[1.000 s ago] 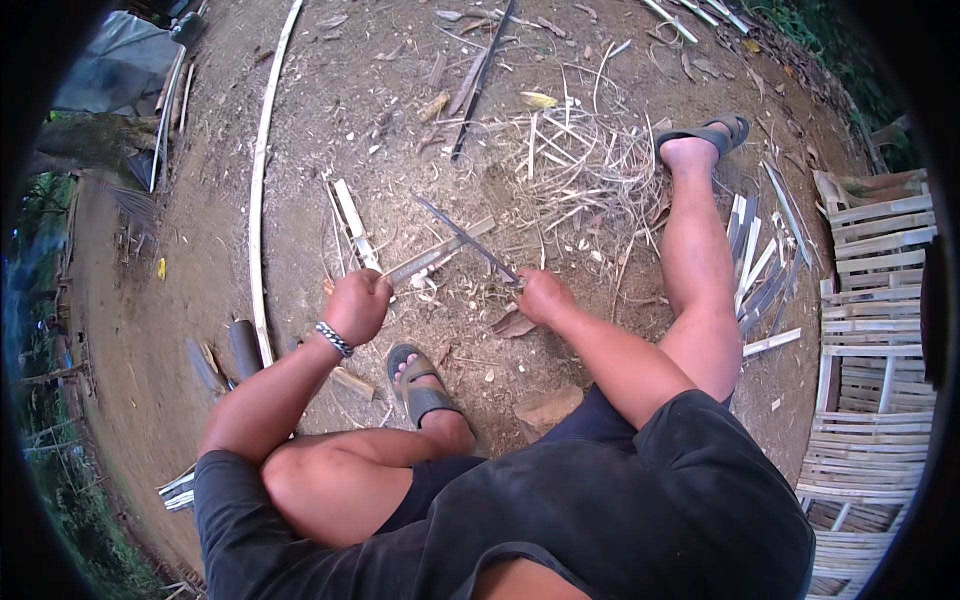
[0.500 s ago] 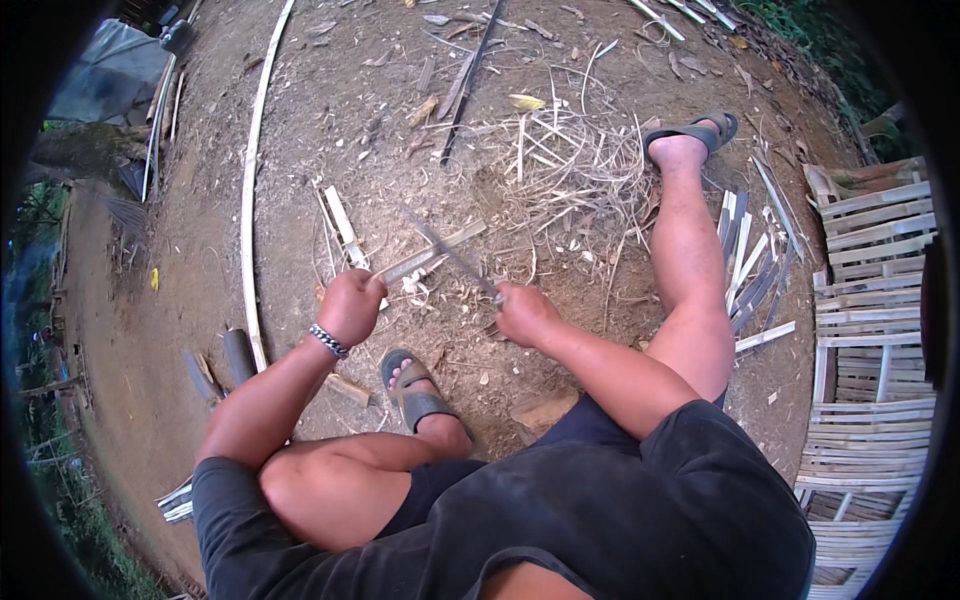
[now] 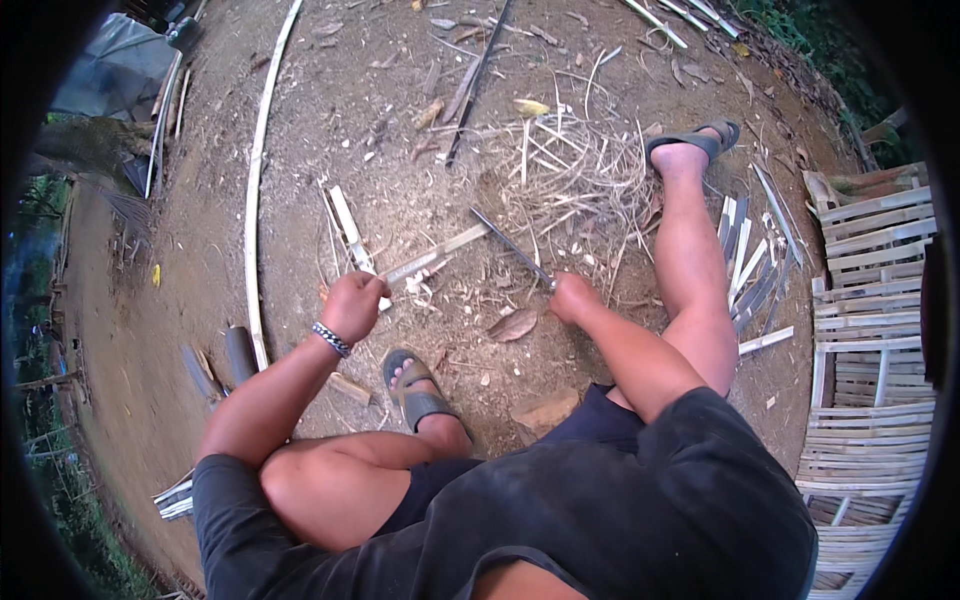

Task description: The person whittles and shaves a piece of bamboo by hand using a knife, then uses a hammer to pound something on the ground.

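My left hand (image 3: 355, 308) is closed on the near end of a pale, flat bamboo strip (image 3: 440, 252), which slants away to the right above the dirt. A knife (image 3: 512, 246) with a long, narrow, dark blade is gripped in my right hand (image 3: 576, 298); my fingers hide most of its handle. The blade points away and to the left, its tip close to the strip's far end; whether they touch I cannot tell. Under and beside the strip lie short split bamboo pieces (image 3: 348, 225) and pale chips.
A heap of thin shavings (image 3: 590, 175) lies ahead, near my right foot. Cut strips (image 3: 745, 255) lie beside my right leg. A slatted bamboo panel (image 3: 870, 350) stands at the right. One long pole (image 3: 255, 190) runs along the left, with a dark bamboo piece (image 3: 240, 355) near its end.
My right hand has moved right and slightly away with the knife, so the blade has slid from across the strip's middle to near its far end. My left hand holds almost still.
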The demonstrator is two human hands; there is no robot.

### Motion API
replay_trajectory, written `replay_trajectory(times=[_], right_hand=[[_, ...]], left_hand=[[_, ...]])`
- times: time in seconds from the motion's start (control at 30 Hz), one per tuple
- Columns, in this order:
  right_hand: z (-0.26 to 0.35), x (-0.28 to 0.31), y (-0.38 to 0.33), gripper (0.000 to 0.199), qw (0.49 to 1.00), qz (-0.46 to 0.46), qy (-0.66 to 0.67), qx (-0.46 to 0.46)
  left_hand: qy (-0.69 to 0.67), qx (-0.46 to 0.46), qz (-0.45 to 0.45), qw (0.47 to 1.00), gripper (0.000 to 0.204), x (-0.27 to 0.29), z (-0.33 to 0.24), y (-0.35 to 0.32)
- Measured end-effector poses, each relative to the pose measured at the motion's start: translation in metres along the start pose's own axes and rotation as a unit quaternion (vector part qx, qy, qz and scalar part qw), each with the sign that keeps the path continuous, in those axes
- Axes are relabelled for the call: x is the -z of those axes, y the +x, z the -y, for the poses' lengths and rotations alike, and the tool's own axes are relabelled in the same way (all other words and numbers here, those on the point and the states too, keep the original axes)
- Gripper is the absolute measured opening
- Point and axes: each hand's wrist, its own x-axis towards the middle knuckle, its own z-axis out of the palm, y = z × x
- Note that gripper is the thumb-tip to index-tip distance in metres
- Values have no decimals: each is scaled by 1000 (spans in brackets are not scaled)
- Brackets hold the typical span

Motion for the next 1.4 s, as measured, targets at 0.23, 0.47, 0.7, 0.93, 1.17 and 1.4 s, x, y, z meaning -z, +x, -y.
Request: replay_trajectory(times=[0.23, 0.47, 0.7, 0.93, 1.17, 1.4], right_hand=[[-7, -34, 12, 23, 970, 37, 236, 34], [80, -1, -45, 29, 992, 52, 102, 58], [127, 12, -74, 25, 963, -3, 76, 258], [70, 10, -14, 33, 992, 41, 108, 41], [54, -2, -5, 39, 984, 77, 147, 70], [79, 18, -34, 34, 983, 105, 66, 136]], left_hand=[[-11, -15, 57, 998, 33, 7, 33, 16], [-91, 75, 135, 984, 30, 11, 18, 5], [-272, 194, 157, 929, 22, -8, 16, 0], [-358, 198, 188, 893, 20, -24, 4, -8], [-377, 217, 186, 881, 19, -28, 7, -12], [-408, 203, 185, 870, 22, -28, 18, -12]])
